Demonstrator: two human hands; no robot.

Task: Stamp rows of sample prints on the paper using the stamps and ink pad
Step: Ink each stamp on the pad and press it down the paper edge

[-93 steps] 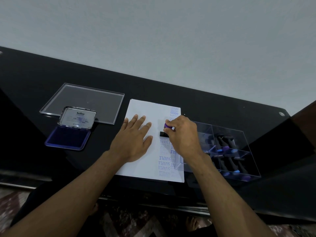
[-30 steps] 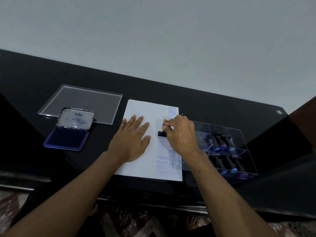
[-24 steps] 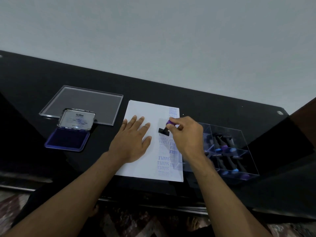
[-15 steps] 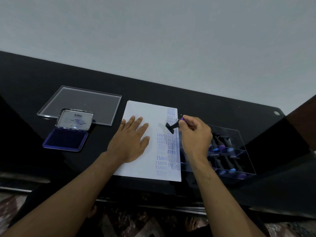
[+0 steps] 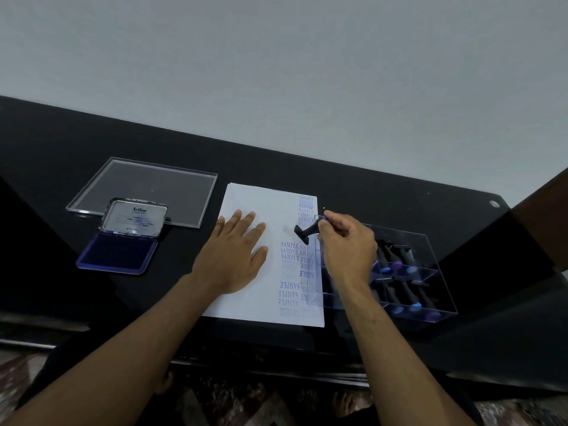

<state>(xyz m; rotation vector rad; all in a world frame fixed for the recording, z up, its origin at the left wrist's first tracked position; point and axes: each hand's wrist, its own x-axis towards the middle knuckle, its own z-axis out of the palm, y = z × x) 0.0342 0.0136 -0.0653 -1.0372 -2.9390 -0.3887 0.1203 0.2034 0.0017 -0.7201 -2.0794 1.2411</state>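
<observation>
A white paper (image 5: 249,299) lies on the black table, with blue stamped prints (image 5: 290,256) in columns near its right edge. My left hand (image 5: 233,256) rests flat on the paper, fingers spread. My right hand (image 5: 344,247) pinches a black stamp (image 5: 304,233) by its purple-tipped handle, lifted off the paper and tilted, its base turned leftward. The open blue ink pad (image 5: 118,253) sits at the left with its lid raised.
A clear acrylic lid (image 5: 144,186) lies behind the ink pad. A clear compartment box (image 5: 430,272) holding several stamps stands right of the paper, partly over its right edge. The table's front edge runs just below the paper.
My right hand lifted the stamp off the paper, tilted it and drew it right toward the box. My left hand stayed flat on the paper.
</observation>
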